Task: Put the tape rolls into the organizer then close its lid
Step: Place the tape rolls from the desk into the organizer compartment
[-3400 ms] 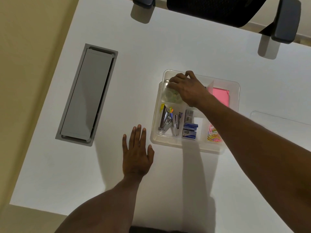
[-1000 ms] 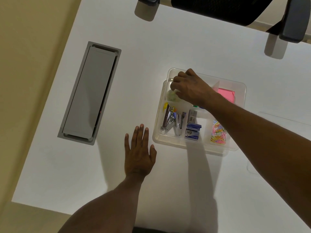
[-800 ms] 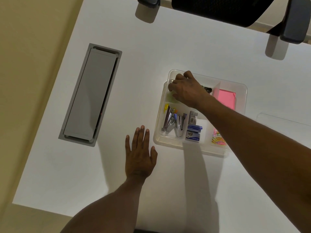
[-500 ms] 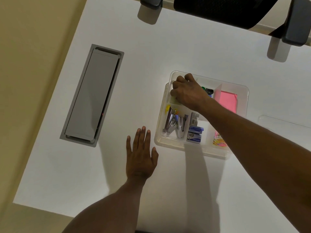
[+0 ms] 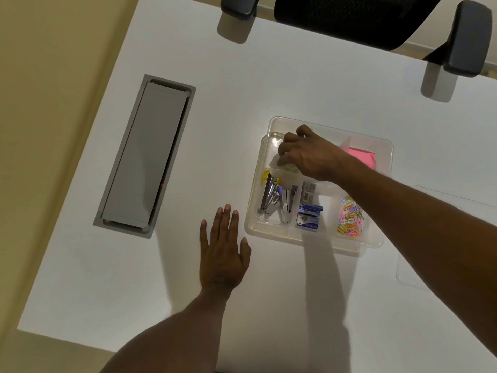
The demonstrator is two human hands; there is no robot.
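A clear plastic organizer (image 5: 271,232) with several compartments stands open on the white desk. My right hand (image 5: 309,154) reaches into its far left compartment, fingers curled down around a pale translucent tape roll (image 5: 289,167) that my hand mostly hides. I cannot make out other rolls. My left hand (image 5: 223,251) lies flat on the desk, fingers spread, just left of the organizer's near corner. The clear lid (image 5: 403,277) lies on the desk to the right, partly under my right forearm.
Inside the organizer are staplers (image 5: 271,200), staple boxes (image 5: 309,218), coloured paper clips (image 5: 349,219) and pink sticky notes (image 5: 361,156). A grey cable hatch (image 5: 145,154) is set into the desk at the left. A black chair (image 5: 349,17) stands at the far edge.
My right hand has stayed in the far left compartment, shifting slightly toward its near side over the tape roll. My left hand has not moved.
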